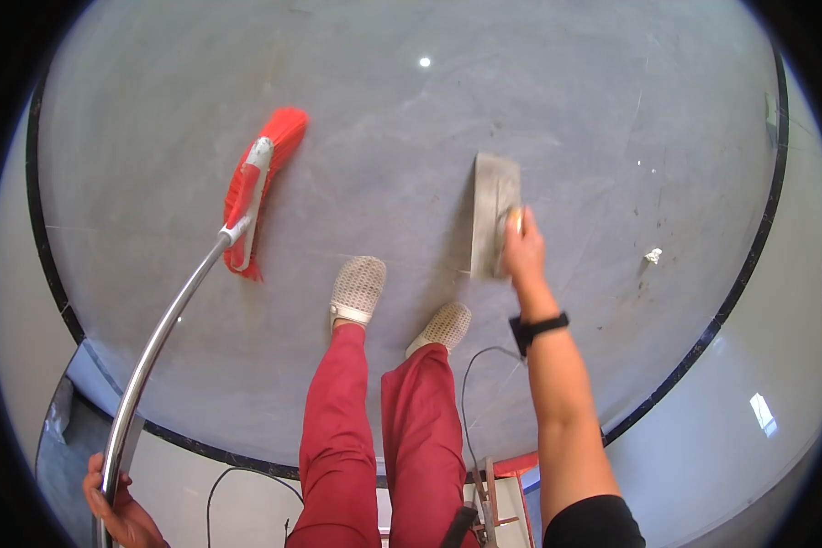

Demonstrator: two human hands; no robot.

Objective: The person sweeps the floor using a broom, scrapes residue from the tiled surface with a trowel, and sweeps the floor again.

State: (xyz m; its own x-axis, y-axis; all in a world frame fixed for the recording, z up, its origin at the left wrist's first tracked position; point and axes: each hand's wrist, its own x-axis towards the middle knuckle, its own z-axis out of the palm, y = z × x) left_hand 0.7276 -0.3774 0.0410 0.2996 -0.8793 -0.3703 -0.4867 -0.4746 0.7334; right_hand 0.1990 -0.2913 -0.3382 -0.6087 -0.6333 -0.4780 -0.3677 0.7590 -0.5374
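My left hand (121, 511) is closed around the metal handle of a broom (178, 306) at the lower left. The broom's head (258, 173), with red bristles and a white and red block, rests on the grey floor ahead of my left foot. In my right hand (524, 247) is a plastering trowel (495, 187), gripped by its handle. Its flat grey rectangular blade points away from me, ahead of my right foot, slightly blurred. Whether the blade touches the floor I cannot tell. A black band sits on my right wrist.
Grey tile floor (384, 164) with a dark border strip (744, 274) surrounds me. A crumpled white scrap (653, 257) and brown specks lie to the right. Beside my feet a black cable (466, 402) runs down. Behind me stands a reddish metal frame (491, 489).
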